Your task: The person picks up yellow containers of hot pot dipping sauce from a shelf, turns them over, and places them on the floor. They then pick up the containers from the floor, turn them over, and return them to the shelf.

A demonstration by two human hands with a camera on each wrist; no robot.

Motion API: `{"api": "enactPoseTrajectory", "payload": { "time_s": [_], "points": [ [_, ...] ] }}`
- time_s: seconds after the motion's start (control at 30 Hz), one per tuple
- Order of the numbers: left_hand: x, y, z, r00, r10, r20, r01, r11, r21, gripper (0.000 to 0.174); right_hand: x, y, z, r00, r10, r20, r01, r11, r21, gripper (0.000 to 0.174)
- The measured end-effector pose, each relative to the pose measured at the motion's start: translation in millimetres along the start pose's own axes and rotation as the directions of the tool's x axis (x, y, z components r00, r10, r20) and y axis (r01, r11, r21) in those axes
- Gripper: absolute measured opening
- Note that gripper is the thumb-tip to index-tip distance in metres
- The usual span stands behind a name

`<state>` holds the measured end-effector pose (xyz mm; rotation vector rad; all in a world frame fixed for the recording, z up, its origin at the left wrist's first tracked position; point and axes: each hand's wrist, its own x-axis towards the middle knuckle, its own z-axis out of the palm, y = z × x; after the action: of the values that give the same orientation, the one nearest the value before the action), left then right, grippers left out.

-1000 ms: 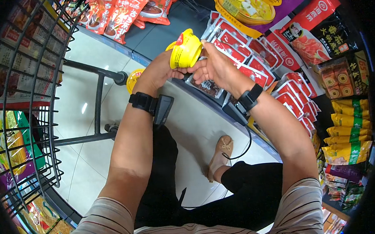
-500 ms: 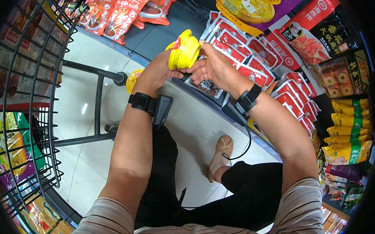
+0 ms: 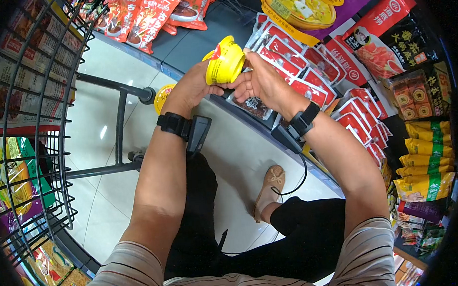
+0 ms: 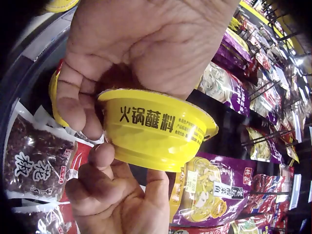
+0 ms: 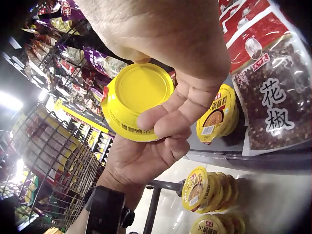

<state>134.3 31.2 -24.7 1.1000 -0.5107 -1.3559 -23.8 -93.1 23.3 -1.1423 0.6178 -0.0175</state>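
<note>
Holding yellow tub [image 3: 227, 61] tipped on its side, in the air beside the shelf [image 3: 185, 48]; curling left hand [image 3: 196, 85] closed about the rim end, apparently pressing palm to the top, though hard to confirm with that face hidden; pinching the base end between thumb and bent fingers of right hand [image 3: 262, 80]; risking a slip on the smooth, tapering wall if loosening the left before firming up the right; risking a fall to the floor [image 3: 95, 119] from hanging so near the shelf edge; risking a dent from oversqueezing; also risking knocking the neighbour tub [image 5: 219, 114] or pepper bag [image 5: 275, 83] by swinging a wrist low
</note>
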Motion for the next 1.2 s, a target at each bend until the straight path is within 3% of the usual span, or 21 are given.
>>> {"api": "enactPoseTrajectory", "payload": {
  "time_s": [0.77, 1.2],
  "points": [
    [-3.4, 4.7, 3.2, 1.000, 0.021, 0.014, -0.021, 0.998, 0.054, 0.029, -4.9, -6.4, 7.7, 1.000, -0.011, -0.006, 0.011, 1.000, -0.016, 0.070],
    [-5.4, 5.5, 0.1, 1.000, -0.001, 0.022, -0.001, 0.996, 0.086, 0.028, -3.9, -6.2, 6.9, 0.999, 0.038, 0.013, -0.039, 0.997, 0.065, 0.065]
  ]
}}
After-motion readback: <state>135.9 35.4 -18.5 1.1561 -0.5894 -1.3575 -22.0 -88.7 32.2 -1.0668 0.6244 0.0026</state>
